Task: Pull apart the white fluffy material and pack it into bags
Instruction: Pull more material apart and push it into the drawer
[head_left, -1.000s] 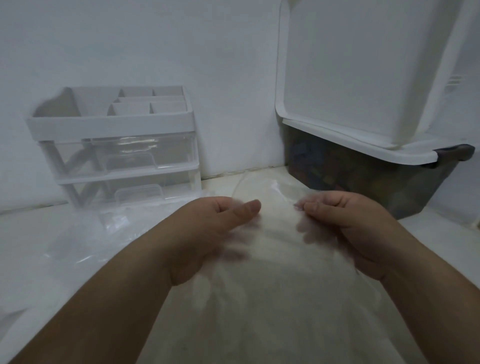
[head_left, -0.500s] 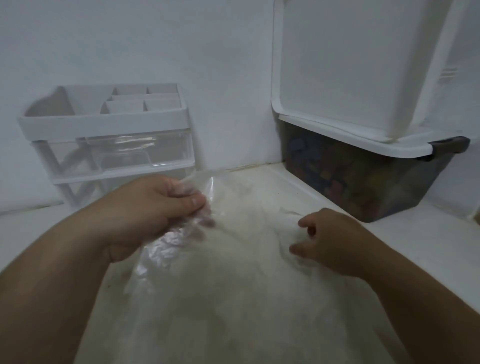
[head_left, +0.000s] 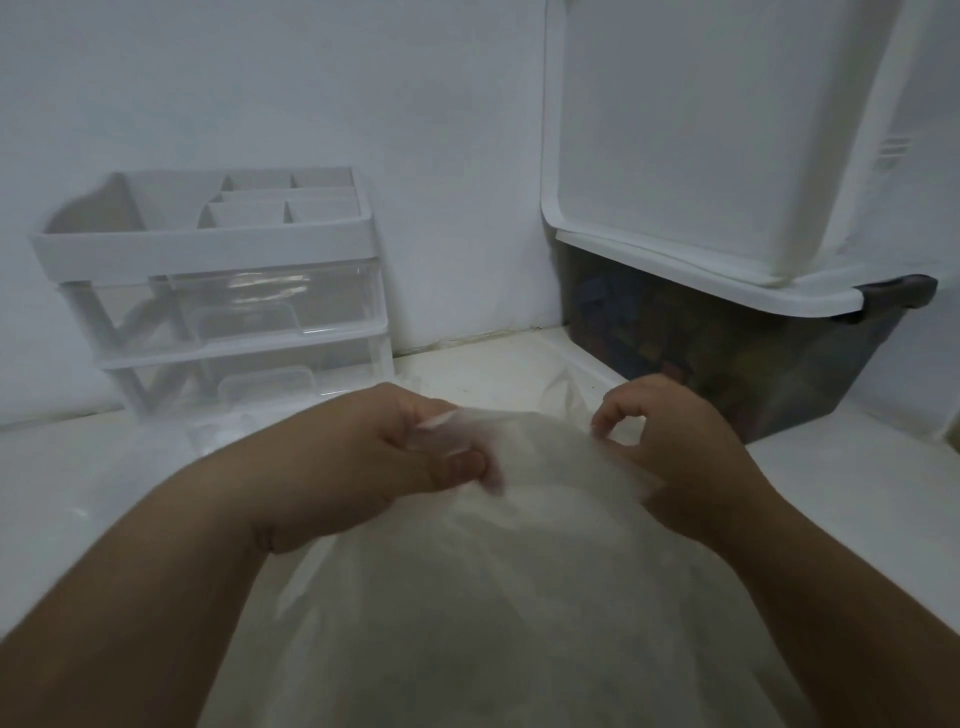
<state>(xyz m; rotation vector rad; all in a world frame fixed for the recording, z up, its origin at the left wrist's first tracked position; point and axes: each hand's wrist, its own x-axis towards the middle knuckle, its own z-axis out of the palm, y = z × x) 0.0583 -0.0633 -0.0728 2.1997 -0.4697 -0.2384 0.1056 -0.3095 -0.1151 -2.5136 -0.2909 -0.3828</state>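
White fluffy material (head_left: 519, 597) filled the bag (head_left: 291, 587) on the worktop (head_left: 78, 493); my left hand (head_left: 363, 467) pinched its mouth, my right hand (head_left: 685, 457) curled at the far edge, grip unclear. Even tension seemed wise.

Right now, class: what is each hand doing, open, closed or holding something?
Left hand: grips the clear plastic bag at its top edge.
Right hand: pinches the same bag's top edge.

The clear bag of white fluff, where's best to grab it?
Take the bag by its loose top rim, one grip from each side, as the left hand and right hand pinch it now; the stuffed body below bulges too wide to hold.
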